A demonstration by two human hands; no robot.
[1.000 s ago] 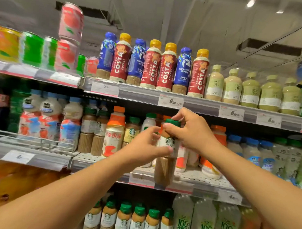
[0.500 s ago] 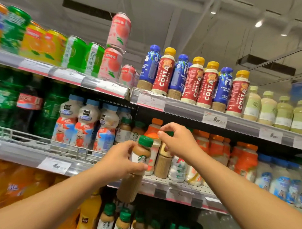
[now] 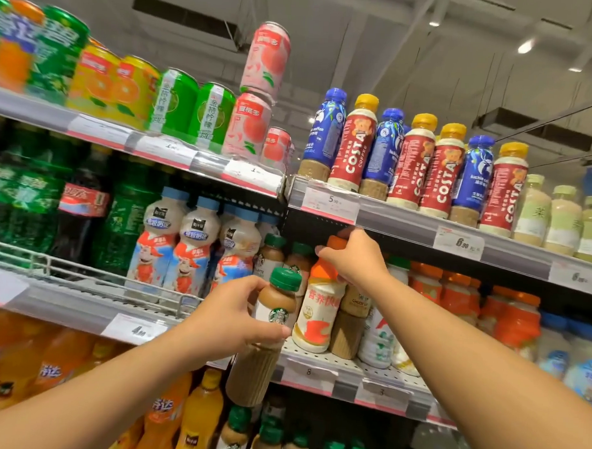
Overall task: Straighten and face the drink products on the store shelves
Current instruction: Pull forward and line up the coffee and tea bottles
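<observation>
The left hand (image 3: 232, 318) had its fingers and thumb wrapped round the middle of a coffee bottle (image 3: 262, 337) with a green cap, holding it tilted in front of the middle shelf (image 3: 316, 362), its base hanging below the shelf's front edge and not resting on anything. The right hand (image 3: 355, 260) was up higher, fingers curled over the cap and shoulder of an orange-capped bottle (image 3: 320, 312) that stood on that same shelf, just right of the held one. Hard to say how tight that grip was, since the hand covered most of the cap. Right behind and beside the orange-capped bottle stood a brown bottle (image 3: 348, 330), with two more green-capped coffee bottles (image 3: 270, 257) at the back left. Further right on the shelf was a row of orange drinks (image 3: 516, 319). To the left, milk drink bottles (image 3: 189, 251) sat behind a wire rail (image 3: 94, 277). On the shelf above, red and blue coffee bottles (image 3: 414, 161) lined up, with cans (image 3: 211, 117) to their left.
</observation>
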